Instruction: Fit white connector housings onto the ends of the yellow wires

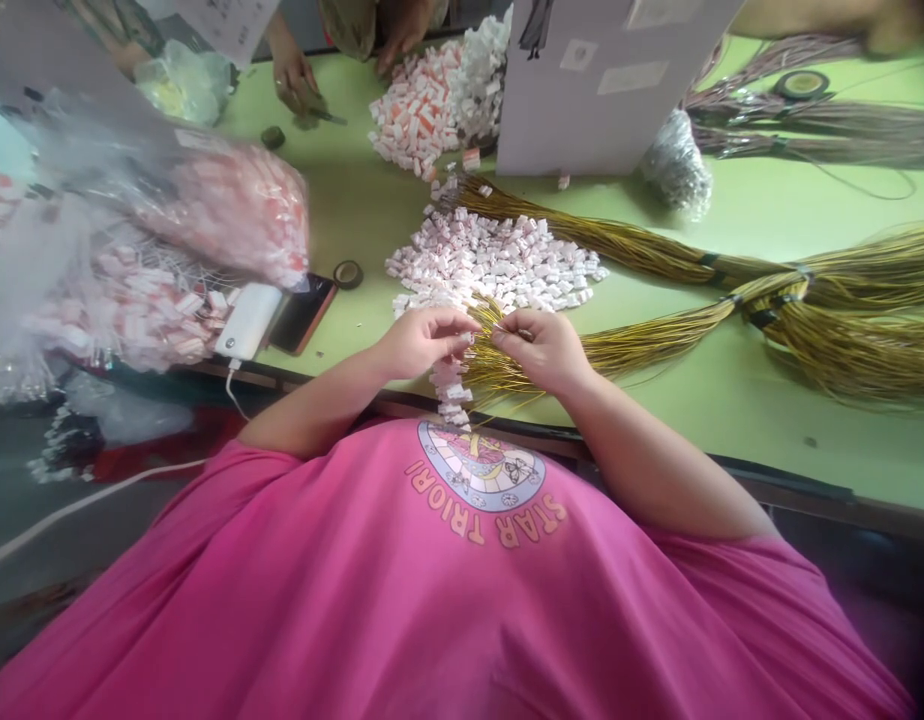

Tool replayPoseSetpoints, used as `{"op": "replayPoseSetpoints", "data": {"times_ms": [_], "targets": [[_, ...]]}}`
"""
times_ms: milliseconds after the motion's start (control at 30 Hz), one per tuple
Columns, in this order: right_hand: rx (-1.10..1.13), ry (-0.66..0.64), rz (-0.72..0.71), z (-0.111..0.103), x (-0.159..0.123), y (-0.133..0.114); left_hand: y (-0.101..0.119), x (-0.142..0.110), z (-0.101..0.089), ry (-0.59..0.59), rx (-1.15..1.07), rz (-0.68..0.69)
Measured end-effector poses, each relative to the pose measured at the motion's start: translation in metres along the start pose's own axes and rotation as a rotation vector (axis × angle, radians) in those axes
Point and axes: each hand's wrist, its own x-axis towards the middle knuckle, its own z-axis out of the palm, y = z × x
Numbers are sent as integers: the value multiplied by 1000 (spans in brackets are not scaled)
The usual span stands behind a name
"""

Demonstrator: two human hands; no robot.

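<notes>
The fingers of the left hand [417,345] are drawn narrow, thumb near forefinger, with a small white piece showing at the tips; whether it is gripped cannot be told. The fingers of the right hand [548,352] are pinched together on the yellow wires [642,342], at their loose, fanned end; the number of strands held is too small to tell. The wires lie on the green surface [867,445] and run to the right, where dark ties gather them with a second yellow bundle [604,228]. Below the left hand, a row of white connectors [451,392] extends past the near edge of the surface. Directly beyond both hands lies a loose pile of white connectors [499,255]. To the left are a roll of dark tape [348,274], a phone [304,315] and a white device [249,322] with a cable attached, beside a clear bag of orange-pink pieces [241,200]. Across the surface, a co-worker's hand [293,80] is near an orange-and-white heap [413,110].
</notes>
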Motion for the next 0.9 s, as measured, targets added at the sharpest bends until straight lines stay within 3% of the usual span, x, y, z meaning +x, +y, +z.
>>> {"op": "replayPoseSetpoints", "data": {"times_ms": [267,400,700,900], "targets": [[-97,-62,-5,1,1,-1,-3,2,2,30,-42,-10],[-118,-66,-7,1,1,-3,-6,2,4,86,49,-7],[-97,-107,12,2,1,-2,-4,1,8,104,126,104],[-83,-129,26,5,0,3,4,1,17,94,369,218]]}}
